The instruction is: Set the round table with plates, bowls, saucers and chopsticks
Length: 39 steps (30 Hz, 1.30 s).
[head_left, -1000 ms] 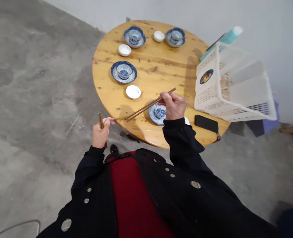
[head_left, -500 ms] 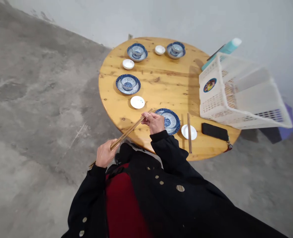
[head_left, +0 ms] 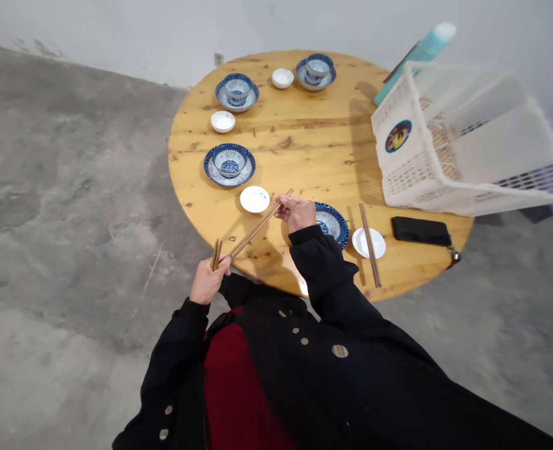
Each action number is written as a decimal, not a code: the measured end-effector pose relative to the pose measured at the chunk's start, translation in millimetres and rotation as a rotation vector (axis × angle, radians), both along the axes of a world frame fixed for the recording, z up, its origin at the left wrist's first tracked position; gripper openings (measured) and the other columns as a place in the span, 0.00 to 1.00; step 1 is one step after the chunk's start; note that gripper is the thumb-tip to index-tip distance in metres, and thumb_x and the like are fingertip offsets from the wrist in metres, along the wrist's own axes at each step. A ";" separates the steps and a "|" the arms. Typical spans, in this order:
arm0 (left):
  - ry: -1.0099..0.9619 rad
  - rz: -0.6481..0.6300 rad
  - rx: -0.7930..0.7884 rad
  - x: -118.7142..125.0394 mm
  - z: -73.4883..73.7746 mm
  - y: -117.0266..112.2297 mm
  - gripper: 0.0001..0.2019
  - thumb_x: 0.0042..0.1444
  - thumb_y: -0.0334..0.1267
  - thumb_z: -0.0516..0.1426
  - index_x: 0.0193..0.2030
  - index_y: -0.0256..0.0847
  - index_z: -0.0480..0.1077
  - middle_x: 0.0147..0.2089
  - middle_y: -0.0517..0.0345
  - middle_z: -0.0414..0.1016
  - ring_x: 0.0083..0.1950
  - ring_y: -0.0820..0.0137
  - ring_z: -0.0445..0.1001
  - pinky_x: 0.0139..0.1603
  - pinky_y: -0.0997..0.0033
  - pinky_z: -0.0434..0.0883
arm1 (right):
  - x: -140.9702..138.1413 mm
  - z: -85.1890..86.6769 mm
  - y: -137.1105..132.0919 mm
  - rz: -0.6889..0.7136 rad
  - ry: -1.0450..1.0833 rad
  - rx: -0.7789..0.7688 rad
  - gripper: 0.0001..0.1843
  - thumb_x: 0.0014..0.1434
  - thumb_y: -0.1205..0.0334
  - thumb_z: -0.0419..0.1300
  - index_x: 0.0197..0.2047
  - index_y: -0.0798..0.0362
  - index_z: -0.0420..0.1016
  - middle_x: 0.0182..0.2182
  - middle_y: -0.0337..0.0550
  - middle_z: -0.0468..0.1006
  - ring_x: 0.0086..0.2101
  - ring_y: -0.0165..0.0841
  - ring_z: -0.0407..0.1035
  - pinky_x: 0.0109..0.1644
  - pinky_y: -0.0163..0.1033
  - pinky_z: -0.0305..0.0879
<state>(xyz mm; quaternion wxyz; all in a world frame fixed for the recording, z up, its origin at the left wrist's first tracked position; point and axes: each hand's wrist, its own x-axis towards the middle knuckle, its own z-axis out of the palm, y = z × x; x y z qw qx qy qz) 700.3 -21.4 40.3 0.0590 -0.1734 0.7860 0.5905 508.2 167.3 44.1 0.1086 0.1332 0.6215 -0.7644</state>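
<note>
The left hand [head_left: 207, 281] was closed tight on some brown chopsticks [head_left: 216, 255]. The right hand [head_left: 296, 214] was closed on other chopsticks [head_left: 257, 231], which reached out over a round wooden table [head_left: 295, 150] toward the left hand.
</note>
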 end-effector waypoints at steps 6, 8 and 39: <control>-0.023 -0.100 0.092 -75.6 -17.7 -28.8 0.18 0.57 0.48 0.57 0.21 0.38 0.70 0.39 0.48 0.83 0.40 0.65 0.78 0.42 0.69 0.70 | -62.6 -20.2 -18.8 -0.126 -0.045 0.181 0.11 0.56 0.61 0.66 0.25 0.56 0.75 0.17 0.36 0.73 0.18 0.25 0.67 0.20 0.29 0.63; -0.062 -0.156 0.119 -96.7 -23.5 -35.5 0.18 0.56 0.49 0.57 0.22 0.38 0.71 0.41 0.47 0.83 0.42 0.63 0.78 0.44 0.68 0.72 | -79.8 -28.8 -22.5 -0.162 -0.049 0.241 0.12 0.56 0.60 0.66 0.24 0.55 0.75 0.18 0.37 0.75 0.19 0.25 0.68 0.20 0.29 0.62; -0.270 -0.471 0.113 -185.8 -70.6 -74.1 0.12 0.56 0.43 0.56 0.26 0.41 0.75 0.34 0.52 0.82 0.40 0.63 0.79 0.46 0.63 0.73 | -124.0 -84.4 -44.2 -0.250 -0.183 0.307 0.16 0.54 0.62 0.69 0.20 0.54 0.69 0.15 0.35 0.71 0.17 0.23 0.64 0.19 0.27 0.61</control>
